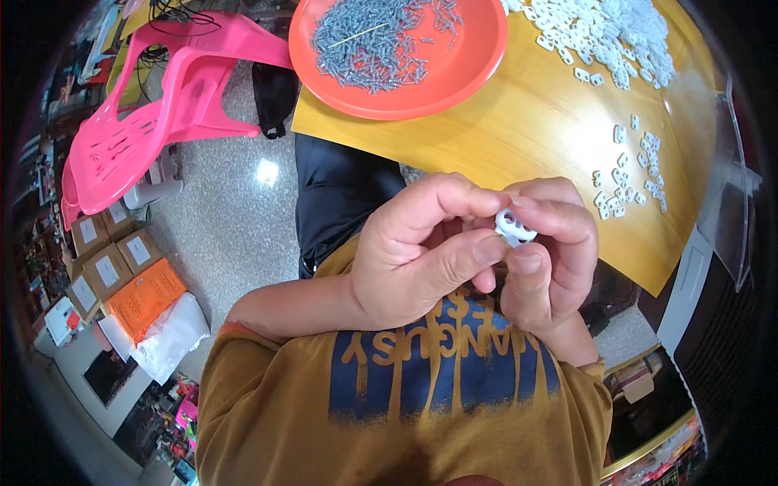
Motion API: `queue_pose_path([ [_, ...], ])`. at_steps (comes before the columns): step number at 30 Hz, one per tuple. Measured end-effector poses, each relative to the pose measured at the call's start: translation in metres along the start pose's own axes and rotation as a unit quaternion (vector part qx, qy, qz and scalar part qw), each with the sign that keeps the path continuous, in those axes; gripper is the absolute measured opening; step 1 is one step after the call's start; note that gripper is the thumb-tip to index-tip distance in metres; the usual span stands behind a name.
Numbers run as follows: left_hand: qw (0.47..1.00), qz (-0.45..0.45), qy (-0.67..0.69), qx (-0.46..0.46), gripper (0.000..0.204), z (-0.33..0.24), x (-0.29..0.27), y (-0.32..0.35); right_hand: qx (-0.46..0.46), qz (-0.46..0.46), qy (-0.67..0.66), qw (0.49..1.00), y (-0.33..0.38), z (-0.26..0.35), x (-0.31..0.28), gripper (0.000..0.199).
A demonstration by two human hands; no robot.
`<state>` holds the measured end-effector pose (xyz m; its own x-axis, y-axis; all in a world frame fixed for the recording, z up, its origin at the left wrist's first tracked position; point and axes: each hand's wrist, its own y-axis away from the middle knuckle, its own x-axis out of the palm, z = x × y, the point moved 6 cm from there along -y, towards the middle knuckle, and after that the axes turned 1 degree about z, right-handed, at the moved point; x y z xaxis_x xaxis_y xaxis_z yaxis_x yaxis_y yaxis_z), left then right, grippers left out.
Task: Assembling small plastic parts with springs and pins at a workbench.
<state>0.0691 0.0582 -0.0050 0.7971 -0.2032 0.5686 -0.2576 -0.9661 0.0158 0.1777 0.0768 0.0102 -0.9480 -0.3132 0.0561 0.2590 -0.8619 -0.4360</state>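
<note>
A small white plastic piece with round holes [515,228] is pinched between my two hands, in front of my chest. My left hand [421,247] grips it from the left with thumb and forefinger. From the other side, the fingertips of my right hand [559,251] close on the same piece. Any smaller part between the fingertips is hidden. Beyond my hands, an orange-red round tray [438,104] on the yellow table holds many small grey spring-like pieces [356,53].
A heap of white plastic pieces [612,36] covers the far right of the yellow table [454,146]; a looser group [624,182] lies nearer. At left stand a pink plastic chair [121,150], cardboard boxes [105,271] and an orange package [146,298]. A transparent sheet [733,186] edges the table's right.
</note>
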Motion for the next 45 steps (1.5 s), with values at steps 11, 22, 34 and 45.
queue_pose_path([
  [11,0.998,0.01,-0.049,0.046,0.018,-0.005,0.0,-0.002,-0.033,0.0,0.009,0.999,-0.001,-0.002,0.002,0.02],
  [22,0.996,-0.041,0.006,-0.081,0.021,0.004,-0.008,-0.012,-0.056,0.028,0.11,0.992,-0.009,-0.005,-0.01,0.032],
  [34,0.972,-0.119,-0.199,-0.036,0.014,-0.051,-0.028,-0.116,-0.039,-0.106,0.311,0.944,0.038,-0.001,-0.094,0.028],
  [45,0.927,-0.231,-0.218,0.198,0.009,-0.168,-0.096,-0.326,-0.046,-0.171,0.403,0.898,0.06,-0.005,-0.137,0.027],
])
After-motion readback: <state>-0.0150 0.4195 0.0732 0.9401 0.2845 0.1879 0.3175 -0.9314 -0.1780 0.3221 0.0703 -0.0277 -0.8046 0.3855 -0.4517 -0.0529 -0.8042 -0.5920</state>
